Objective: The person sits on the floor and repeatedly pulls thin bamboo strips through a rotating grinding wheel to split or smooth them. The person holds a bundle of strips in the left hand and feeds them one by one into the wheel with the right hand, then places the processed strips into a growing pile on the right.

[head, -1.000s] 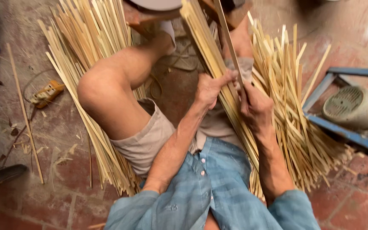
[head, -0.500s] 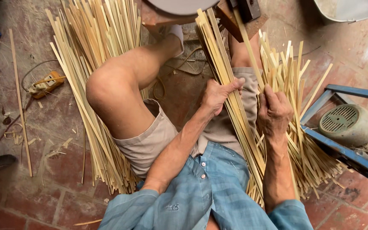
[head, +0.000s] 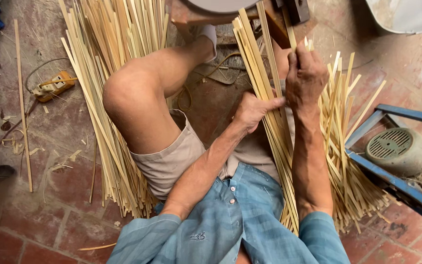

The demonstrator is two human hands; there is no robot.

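Bamboo strips [head: 264,98], pale yellow, long and flat: one bundle lies slantwise over the person's right thigh, running from the top centre down to the lap. Far left, a single loose slat [head: 23,102] lies on the brick floor [head: 50,215]; beside it, an orange power socket block [head: 52,85] with cord. Left pile of strips [head: 108,73] fans out beneath the raised bare knee. Left hand [head: 252,111]: grip closed on the bundle at mid-length. Right hand [head: 306,78]: grip clamped around the upper ends of the same strips. Right pile of strips [head: 348,161] spreads beyond the forearm. Far right, a blue metal frame [head: 391,183] holds a grey motor [head: 399,149].
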